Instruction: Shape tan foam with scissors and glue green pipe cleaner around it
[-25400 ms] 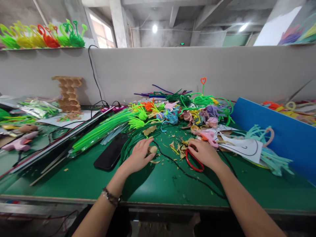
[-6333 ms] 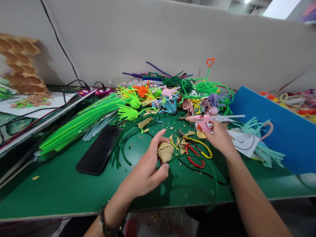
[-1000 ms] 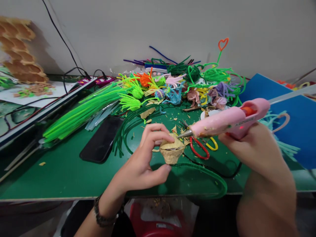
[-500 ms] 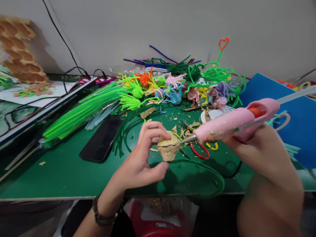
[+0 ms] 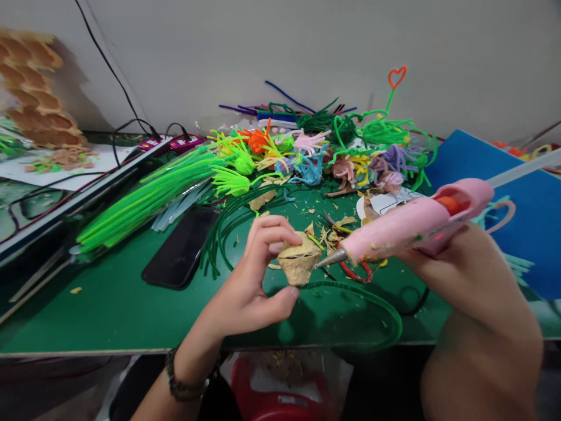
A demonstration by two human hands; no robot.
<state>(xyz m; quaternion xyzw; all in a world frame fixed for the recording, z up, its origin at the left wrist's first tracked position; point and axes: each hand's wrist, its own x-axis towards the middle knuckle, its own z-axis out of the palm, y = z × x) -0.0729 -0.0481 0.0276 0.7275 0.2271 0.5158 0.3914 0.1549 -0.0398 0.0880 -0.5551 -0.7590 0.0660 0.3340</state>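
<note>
Between the thumb and fingers of my left hand (image 5: 258,275) is a small tan, rough-walled cup-shaped piece (image 5: 299,268), like moulded paper pulp, with a dark slit below its upper part. My right hand (image 5: 464,275) is wrapped round a pink hot glue gun (image 5: 407,228) with a clear glue stick in its back end. Its metal nozzle (image 5: 333,257) points left and down, close to the right side of the tan piece; I cannot tell whether they touch. Red-handled scissors (image 5: 362,272) lie behind the nozzle, partly covered. A dark green pipe cleaner (image 5: 390,310) curves beneath on the table.
A black phone (image 5: 179,248) lies left of my left hand, near a bundle of bright green pipe cleaners (image 5: 149,202). Behind are several pipe-cleaner flowers (image 5: 311,164). A blue board (image 5: 464,158) stands at right. Paper scraps (image 5: 263,200) litter the green table (image 5: 131,321).
The glue gun's nozzle has shifted down from the slit to the lower right side of the tan piece. My left hand has hardly moved.
</note>
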